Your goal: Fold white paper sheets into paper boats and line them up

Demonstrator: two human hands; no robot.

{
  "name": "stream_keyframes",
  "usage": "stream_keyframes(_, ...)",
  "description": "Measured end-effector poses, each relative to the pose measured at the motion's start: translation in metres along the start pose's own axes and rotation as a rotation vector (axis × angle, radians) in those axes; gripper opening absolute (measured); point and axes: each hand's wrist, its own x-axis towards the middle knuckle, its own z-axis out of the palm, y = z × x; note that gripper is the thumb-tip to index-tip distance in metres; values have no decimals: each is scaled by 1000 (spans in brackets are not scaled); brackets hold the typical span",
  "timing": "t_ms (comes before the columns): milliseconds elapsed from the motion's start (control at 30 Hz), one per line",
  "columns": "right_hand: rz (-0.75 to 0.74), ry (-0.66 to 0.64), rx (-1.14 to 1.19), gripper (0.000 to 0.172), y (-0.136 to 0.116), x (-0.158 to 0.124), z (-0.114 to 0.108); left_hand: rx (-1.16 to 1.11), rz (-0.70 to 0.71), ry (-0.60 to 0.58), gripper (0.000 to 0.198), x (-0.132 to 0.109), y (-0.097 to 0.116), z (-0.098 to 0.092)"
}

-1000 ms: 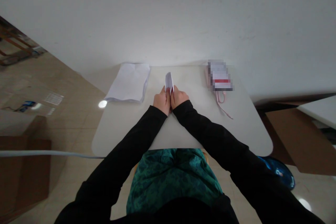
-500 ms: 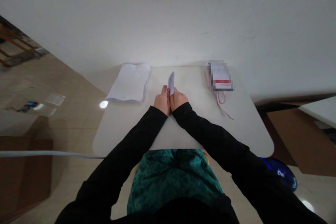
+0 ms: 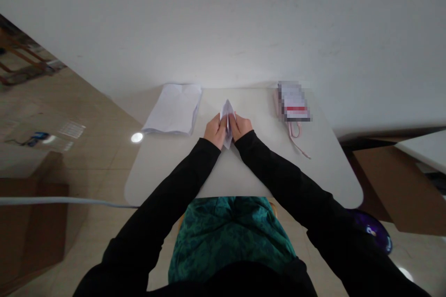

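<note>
A small folded piece of white paper (image 3: pixel 227 123) stands between my two hands over the middle of the white table (image 3: pixel 244 171). My left hand (image 3: pixel 216 131) pinches its left side and my right hand (image 3: pixel 240 127) pinches its right side. Both hands are closed on the paper, close together. The paper's pointed top sticks up above my fingers and a lower corner shows below them. Black sleeves cover both arms.
A stack of white paper sheets (image 3: pixel 174 109) lies at the table's far left. A blurred card with a pink lanyard (image 3: pixel 294 116) lies at the far right. A white wall runs behind the table. Brown boxes (image 3: pixel 31 222) stand on the floor at left.
My hands have moved slightly apart and up along the paper. The folded paper has spread wider between them, and its lower corner now shows under my hands.
</note>
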Motion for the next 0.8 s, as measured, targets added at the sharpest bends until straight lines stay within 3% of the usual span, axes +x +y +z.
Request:
stream_keyframes(167, -19, -97, -185, 31, -2, 0, 6, -168, -75, -29, 51, 1, 2, 0)
stream_keyframes(333, 65, -142, -86, 30, 0, 6, -6, 170, -140, 0, 47, 6, -8, -3)
stream_keyframes(400, 71, -108, 48, 27, 2, 9, -11, 197, -121, 15, 44, 7, -11, -3)
stream_keyframes(533, 11, -77, 148, 24, 3, 11, -12, 74, 14, 19, 43, 6, -11, -1)
stream_keyframes(700, -35, -135, 25, 29, 1, 6, -5, 85, -106, 30, 48, 6, -11, -4)
stream_keyframes(800, -9, -6, 43, 29, 3, 4, 0, -158, -115, -5, 44, 7, -9, -3)
